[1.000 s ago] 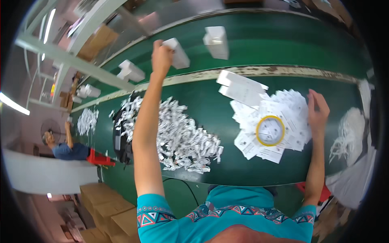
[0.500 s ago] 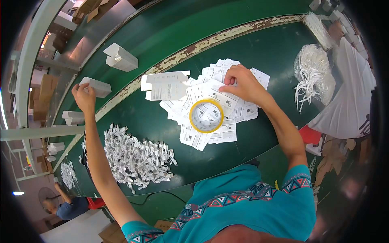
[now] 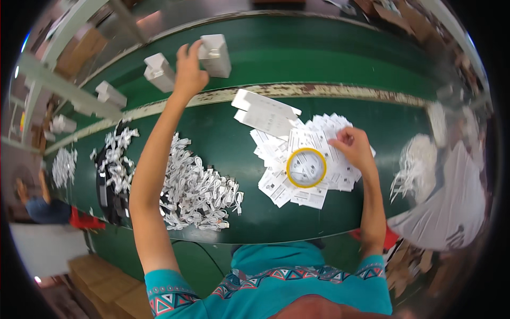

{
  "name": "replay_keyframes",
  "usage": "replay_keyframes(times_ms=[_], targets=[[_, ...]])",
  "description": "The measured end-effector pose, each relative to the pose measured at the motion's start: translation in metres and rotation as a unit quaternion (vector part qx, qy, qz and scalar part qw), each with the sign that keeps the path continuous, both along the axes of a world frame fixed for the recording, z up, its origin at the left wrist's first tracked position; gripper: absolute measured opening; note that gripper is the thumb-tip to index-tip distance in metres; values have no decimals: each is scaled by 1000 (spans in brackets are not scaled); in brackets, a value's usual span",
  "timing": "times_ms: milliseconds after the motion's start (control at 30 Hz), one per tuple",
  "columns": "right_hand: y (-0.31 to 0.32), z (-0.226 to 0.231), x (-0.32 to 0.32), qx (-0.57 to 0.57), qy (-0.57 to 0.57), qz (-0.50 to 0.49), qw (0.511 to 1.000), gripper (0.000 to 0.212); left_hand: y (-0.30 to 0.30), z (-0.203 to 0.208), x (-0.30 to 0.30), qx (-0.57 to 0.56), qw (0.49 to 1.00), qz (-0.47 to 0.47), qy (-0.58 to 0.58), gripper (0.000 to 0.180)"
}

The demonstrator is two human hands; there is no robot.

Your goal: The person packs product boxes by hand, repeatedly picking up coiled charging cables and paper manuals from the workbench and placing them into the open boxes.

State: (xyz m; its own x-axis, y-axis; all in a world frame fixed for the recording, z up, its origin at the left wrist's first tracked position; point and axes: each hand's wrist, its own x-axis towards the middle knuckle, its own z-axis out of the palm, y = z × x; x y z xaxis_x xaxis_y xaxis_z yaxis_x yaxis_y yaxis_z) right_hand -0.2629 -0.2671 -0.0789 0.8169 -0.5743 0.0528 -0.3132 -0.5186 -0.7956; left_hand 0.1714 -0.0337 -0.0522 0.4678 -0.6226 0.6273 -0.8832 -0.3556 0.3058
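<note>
My left hand reaches over the far green belt. Its fingers are apart, with the fingertips at the left edge of an upright white carton; the hand is not wrapped round it. A second small white carton stands just left of that hand. My right hand is closed over the fanned pile of printed leaflets, thumb and fingers curled together at a leaflet's edge. Whether a sheet lies between those fingers is hidden. On the pile rests a yellow-rimmed roll of tape. An unfilled white carton lies flat behind the leaflets.
Coiled white cables are heaped beside my left forearm. More cartons stand along the belt. A worn ledge divides belt from table. Bagged white cords and a white sack are at right. Another person sits far left.
The view has turned left. My left hand has moved from one carton to beside the carton to its right. My right hand stays over the leaflets, its fingers still curled.
</note>
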Motion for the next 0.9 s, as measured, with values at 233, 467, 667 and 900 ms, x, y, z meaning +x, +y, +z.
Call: replay_keyframes(times_ms=[233,467,667,900], targets=[[-6,15,-5,-26,-39,79,996,16,2,-6,17,-10,994,-53,98,53],[13,98,77,109,-111,23,988,10,-31,5,-12,-6,988,-53,144,31],[43,95,246,-174,-349,123,912,6,-53,13,-41,1,985,-60,160,30],[53,83,289,-407,-267,197,851,17,-30,19,-27,14,976,-45,212,30]])
